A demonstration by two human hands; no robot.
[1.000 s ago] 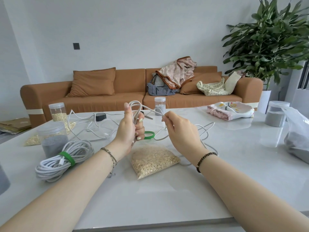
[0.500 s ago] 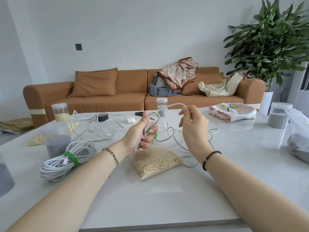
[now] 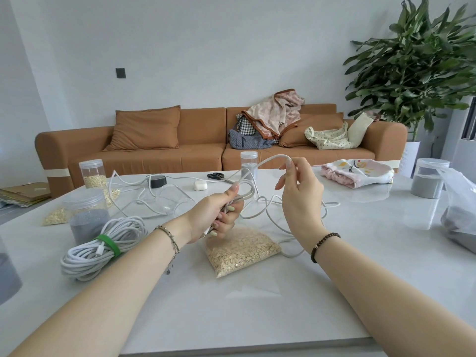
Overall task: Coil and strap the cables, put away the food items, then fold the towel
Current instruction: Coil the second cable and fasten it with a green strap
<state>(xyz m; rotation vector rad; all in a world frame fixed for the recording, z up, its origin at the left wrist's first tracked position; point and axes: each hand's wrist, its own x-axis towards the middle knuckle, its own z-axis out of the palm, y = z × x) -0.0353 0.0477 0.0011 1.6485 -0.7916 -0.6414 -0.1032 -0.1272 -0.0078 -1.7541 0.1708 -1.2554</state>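
My left hand [image 3: 217, 217] grips a small bundle of loops of a thin white cable [image 3: 260, 213] above the table. My right hand [image 3: 301, 194] pinches a raised length of the same cable between thumb and fingers; the rest trails loose on the table behind. A coiled white cable [image 3: 100, 247] bound with a green strap [image 3: 109, 244] lies at the left. Under my hands rests a clear bag of oats [image 3: 240, 249]. A folded pink and white towel [image 3: 358, 172] lies at the far right of the table.
Jars of oats [image 3: 92, 173] and grey grains [image 3: 86, 215], [image 3: 428, 177] stand around the white table [image 3: 257, 305]. Scissors [image 3: 219, 176], a black adapter [image 3: 158, 181] and a white earbud case [image 3: 200, 186] sit behind. A plastic bag [image 3: 461, 212] lies at right.
My right hand lifted from table height, drawing a length of cable up and to the right. My left hand lowered and tilted, still holding the loops.
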